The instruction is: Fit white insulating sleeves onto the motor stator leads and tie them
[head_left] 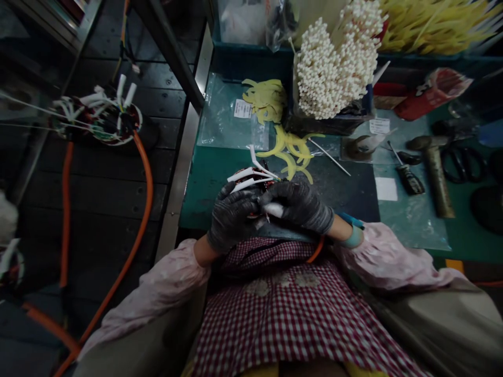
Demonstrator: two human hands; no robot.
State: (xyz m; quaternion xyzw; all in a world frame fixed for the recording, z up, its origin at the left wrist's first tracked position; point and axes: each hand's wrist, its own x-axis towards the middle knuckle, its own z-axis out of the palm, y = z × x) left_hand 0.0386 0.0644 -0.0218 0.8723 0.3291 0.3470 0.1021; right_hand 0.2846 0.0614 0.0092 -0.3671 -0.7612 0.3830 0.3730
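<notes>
From here I can't read a single word or number. A small white label [242, 108] sits on the clear plastic sheet [223, 123], its print too small and blurred to make out. A second white label [379, 125], toward the right of the counter [204, 196], is just as unreadable. The red packet [432, 93] carries a white mark I can't resolve. Nothing legible shows on the wired coil [251, 178] between the left hand [231, 217] and right hand [298, 204].

A factory workshop, green workbench [204, 196] at 12 o'clock, bundle of white-tipped wires [334, 68] and yellow wires [432, 26] at 1 o'clock, hammer [434, 173], screwdriver [406, 175] and scissors [461, 162] at 2 o'clock, wired part [96, 118] with orange cable [150, 193] on dark slatted rack [118, 199] at 10 o'clock
</notes>
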